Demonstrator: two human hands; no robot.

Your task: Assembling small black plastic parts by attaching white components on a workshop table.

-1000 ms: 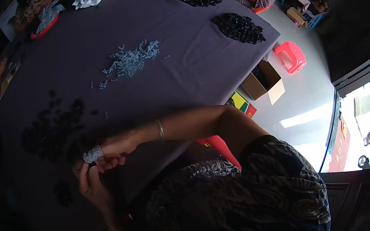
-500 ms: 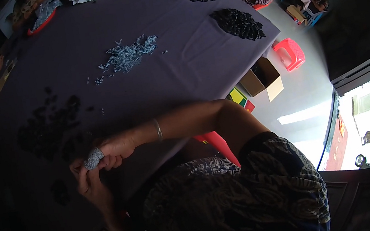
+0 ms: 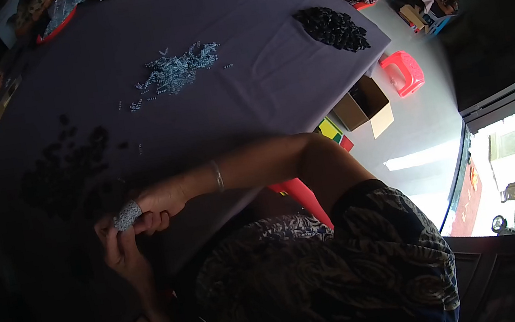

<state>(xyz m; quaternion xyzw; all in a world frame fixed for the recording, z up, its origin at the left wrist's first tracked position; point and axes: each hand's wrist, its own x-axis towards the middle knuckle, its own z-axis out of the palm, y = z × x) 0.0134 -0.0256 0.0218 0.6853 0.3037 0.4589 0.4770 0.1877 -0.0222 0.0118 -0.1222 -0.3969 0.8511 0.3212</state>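
Hands, two: the left hand and the right hand were met at the near left of the table, above its dark cloth. The fingers of both were curled in narrowly; any small part pinched between the fingertips was hidden, so a grip could not be told. Grey speckled piece, one: situated at the right hand's thumb side, touched by the left fingers — whether worn or gripped could not be told. Bracelet, one: worn on the right wrist. Scattered black pieces: spread in shade just beyond the hands. Pale blue coiled bits: heaped farther off, mid-table. Black heap, one: placed near the table's right corner. Red tray, one: set at the far left, with clear plastic contained.
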